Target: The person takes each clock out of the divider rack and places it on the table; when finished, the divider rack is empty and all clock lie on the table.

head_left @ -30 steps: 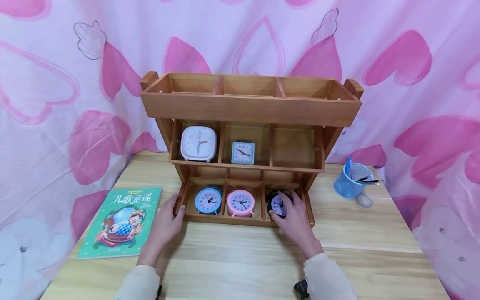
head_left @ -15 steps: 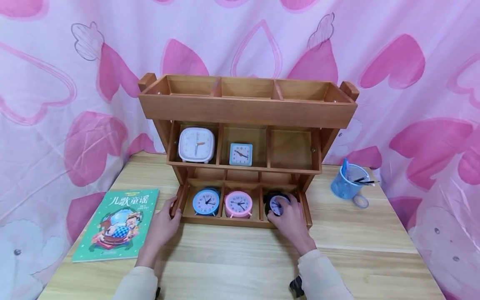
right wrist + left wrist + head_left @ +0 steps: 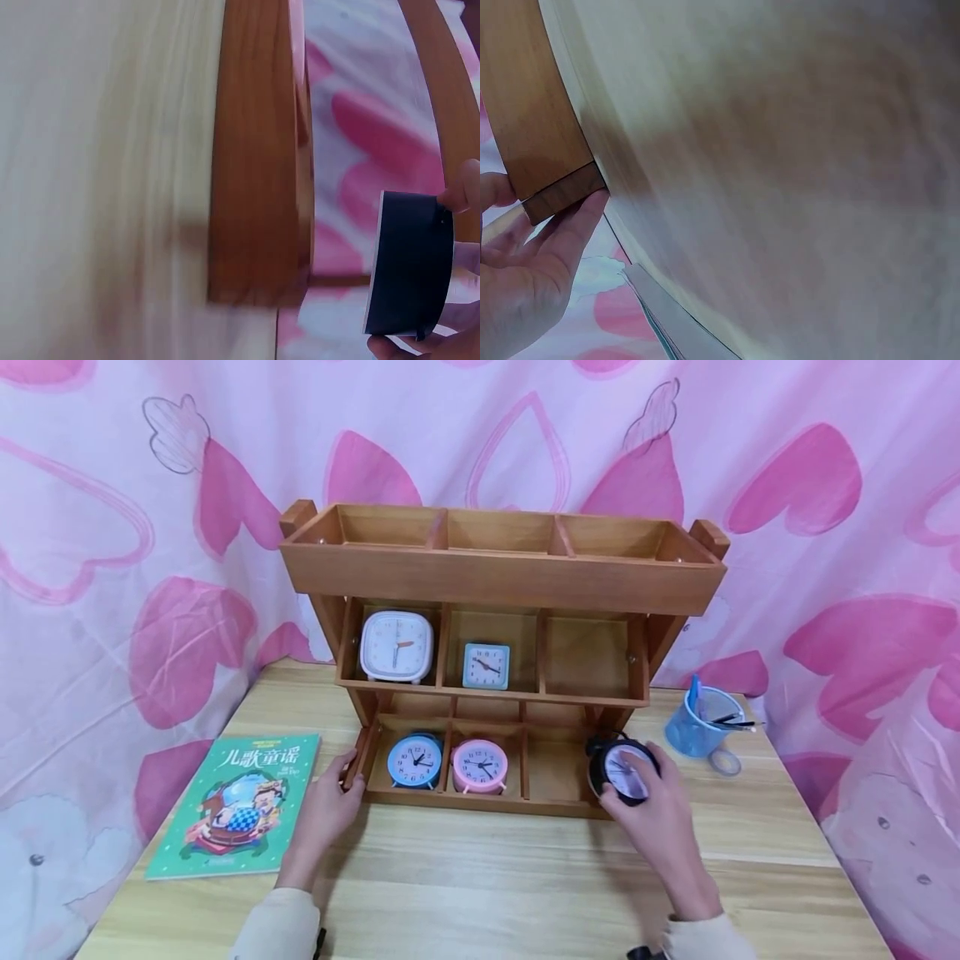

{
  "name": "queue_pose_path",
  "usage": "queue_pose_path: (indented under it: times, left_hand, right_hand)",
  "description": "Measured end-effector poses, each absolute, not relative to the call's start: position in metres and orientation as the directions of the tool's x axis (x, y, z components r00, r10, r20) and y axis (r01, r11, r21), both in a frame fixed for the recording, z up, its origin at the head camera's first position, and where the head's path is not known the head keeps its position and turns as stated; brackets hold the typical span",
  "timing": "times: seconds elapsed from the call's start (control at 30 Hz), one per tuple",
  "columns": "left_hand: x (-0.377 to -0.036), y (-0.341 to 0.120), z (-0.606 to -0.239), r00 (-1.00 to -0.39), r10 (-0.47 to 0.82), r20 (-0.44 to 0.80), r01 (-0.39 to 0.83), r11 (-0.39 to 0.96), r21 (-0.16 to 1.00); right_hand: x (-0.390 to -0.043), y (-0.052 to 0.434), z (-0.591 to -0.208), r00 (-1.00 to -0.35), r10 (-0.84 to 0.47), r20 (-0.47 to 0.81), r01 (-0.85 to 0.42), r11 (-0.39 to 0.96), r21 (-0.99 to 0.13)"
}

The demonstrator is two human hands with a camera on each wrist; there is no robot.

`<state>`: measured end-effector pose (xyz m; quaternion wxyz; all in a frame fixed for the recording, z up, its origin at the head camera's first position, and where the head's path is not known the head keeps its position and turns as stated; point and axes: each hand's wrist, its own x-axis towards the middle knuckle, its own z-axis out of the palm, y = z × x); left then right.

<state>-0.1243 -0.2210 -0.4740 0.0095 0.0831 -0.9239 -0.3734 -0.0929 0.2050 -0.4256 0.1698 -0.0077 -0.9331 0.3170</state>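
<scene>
My right hand [image 3: 663,818] grips a round black alarm clock [image 3: 621,781], off the right end of the wooden rack's bottom tier. In the right wrist view the black clock [image 3: 409,262] shows its dark side, fingers and thumb at its edges. With the left hand [image 3: 330,810] I hold the left end of the three-tier wooden rack [image 3: 480,575]; in the left wrist view thumb and fingers lie on both sides of its corner [image 3: 564,191]. A blue alarm clock [image 3: 416,762] and a pink one [image 3: 480,766] stand in the bottom tier's left and middle compartments.
A white clock [image 3: 397,647] and a small square clock [image 3: 486,666] stand in the middle tier. A green book [image 3: 240,806] lies on the left of the wooden table [image 3: 480,893]. At right are a blue mesh pen cup [image 3: 693,732] and a tape roll [image 3: 725,762].
The right hand has lifted the black alarm clock out of the bottom tier's right compartment and carried it rightward. The left hand stays at the rack's left end.
</scene>
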Motion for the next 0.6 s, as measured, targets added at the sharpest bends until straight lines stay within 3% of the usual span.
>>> queue_pose_path:
  times: [0.3,0.6]
  left_hand:
    - [-0.125,-0.222,-0.473,-0.987,-0.156,-0.047,-0.143,0.693,0.707]
    - [-0.125,-0.221,-0.473,-0.987,-0.158,-0.031,-0.134,0.702,0.7]
  right_hand:
    - [-0.102,0.261,-0.458,-0.896,0.244,0.372,-0.044,0.783,-0.62]
    - [-0.113,0.282,-0.481,-0.967,0.208,0.149,0.085,0.809,-0.582]
